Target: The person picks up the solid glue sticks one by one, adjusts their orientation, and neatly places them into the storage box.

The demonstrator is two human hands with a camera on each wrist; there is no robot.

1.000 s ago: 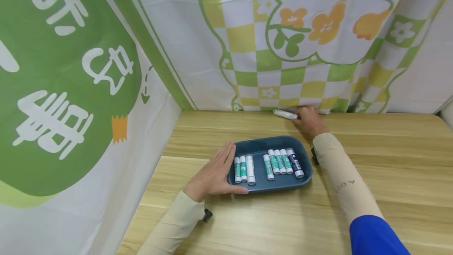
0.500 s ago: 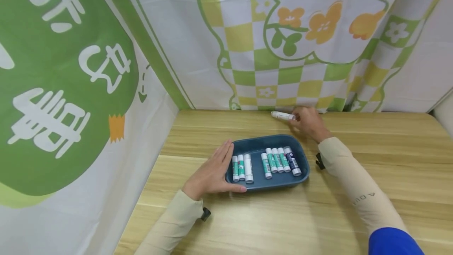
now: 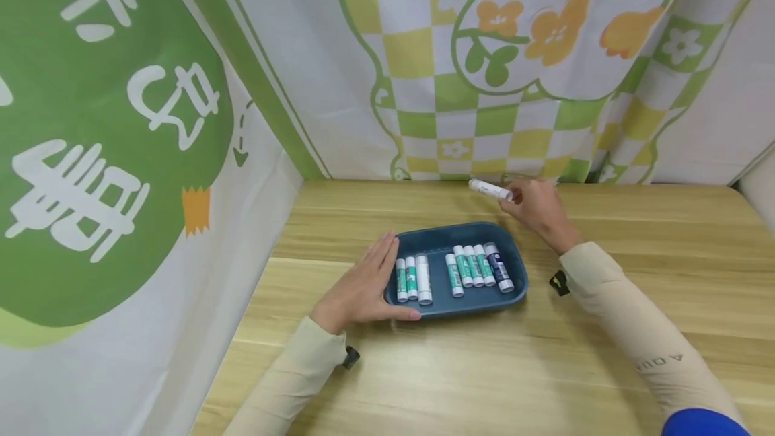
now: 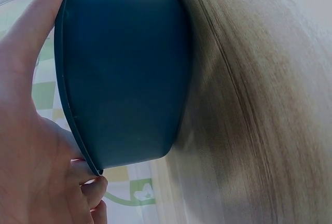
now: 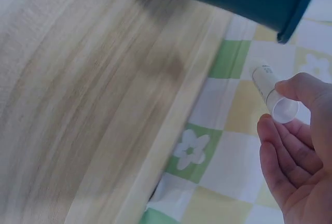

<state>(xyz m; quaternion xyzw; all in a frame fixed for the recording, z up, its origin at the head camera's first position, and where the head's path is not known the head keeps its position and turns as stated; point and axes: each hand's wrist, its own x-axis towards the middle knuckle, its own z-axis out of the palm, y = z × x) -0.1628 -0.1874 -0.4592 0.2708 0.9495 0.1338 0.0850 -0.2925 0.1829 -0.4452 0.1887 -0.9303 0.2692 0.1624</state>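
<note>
In the head view my left hand (image 3: 362,282) holds the left end of a dark blue tray (image 3: 457,309), fingers along its left rim and thumb at the near rim. The left wrist view shows fingertips bent at the tray's rim (image 4: 61,68). My right hand (image 3: 541,210) pinches a white glue stick (image 3: 489,189) by one end, near the table's back edge. Seen from the right wrist, the thumb lies on the tube (image 5: 265,81), whose hollow end faces the palm. Two green-and-white glue sticks (image 3: 412,278) and a white one (image 3: 423,279) lie at the tray's left.
On the tray's right side lie several green-and-white glue sticks (image 3: 463,266) and a dark navy one (image 3: 499,268). The wooden table (image 3: 472,375) ends at a patterned curtain (image 3: 454,113) behind. A green-and-white cloth (image 3: 175,221) hangs at the left.
My right hand has shifted slightly right with the white glue stick and its forearm has swung out to the right. The left hand stays on the tray; the head view has tilted slightly.
</note>
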